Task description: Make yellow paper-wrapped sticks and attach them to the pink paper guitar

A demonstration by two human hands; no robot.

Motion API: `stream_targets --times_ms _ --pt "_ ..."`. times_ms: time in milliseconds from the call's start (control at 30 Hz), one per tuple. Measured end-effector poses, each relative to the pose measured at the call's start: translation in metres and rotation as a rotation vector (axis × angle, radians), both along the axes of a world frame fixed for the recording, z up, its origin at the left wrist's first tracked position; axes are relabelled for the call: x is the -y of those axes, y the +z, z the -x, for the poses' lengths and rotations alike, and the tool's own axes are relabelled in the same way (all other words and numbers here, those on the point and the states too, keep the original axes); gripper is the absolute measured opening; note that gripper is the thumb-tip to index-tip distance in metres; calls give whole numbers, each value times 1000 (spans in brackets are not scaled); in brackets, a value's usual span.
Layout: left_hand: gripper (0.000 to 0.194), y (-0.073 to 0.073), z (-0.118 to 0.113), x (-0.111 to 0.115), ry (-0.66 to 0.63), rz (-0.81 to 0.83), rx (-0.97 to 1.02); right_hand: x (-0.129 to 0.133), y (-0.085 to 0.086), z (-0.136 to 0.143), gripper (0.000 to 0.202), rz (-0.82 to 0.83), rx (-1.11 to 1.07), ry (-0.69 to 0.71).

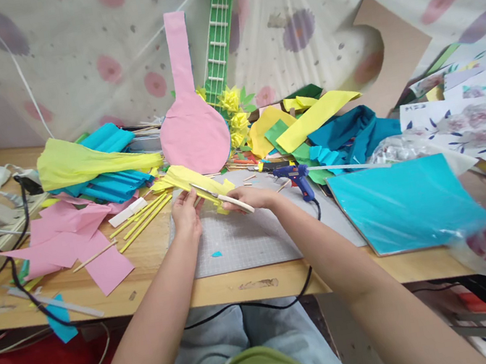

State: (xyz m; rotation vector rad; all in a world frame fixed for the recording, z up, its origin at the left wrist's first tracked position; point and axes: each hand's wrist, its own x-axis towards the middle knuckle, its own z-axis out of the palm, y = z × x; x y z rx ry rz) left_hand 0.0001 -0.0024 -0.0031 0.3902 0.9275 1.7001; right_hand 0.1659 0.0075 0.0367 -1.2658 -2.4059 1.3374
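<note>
Head view: left hand (186, 212) pinches yellow paper (190, 177) above mat (263, 241), fingers nearly closed. Right hand (252, 197) curled round handles of scissors (227, 198), blades slightly apart at the paper; pink cutout (194, 134) upright behind, glue gun (296, 180) right.

Small lettering on the floral paper (472, 122); too blurred to read

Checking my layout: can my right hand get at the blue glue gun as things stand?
Probably yes: the blue glue gun lies just right of your right hand with nothing bulky between, though that grip is busy with scissors.
</note>
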Motion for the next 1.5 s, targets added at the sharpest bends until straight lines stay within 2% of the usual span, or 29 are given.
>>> stream_targets --times_ms 300,567,967,1167,1500 --pt "16 -1 2 1 -15 -17 20 -8 -1 1 49 48 -12 79" --pt "11 -1 5 0 -21 -7 71 -4 7 -11 46 151 -61 113" --pt "9 -3 4 1 -48 -5 58 -5 10 -3 47 35 14 120" --pt "6 -2 6 0 -87 22 92 -5 12 -9 45 -4 77 85" --pt "9 -1 6 1 -129 36 107 -4 13 -11 40 117 -24 72"
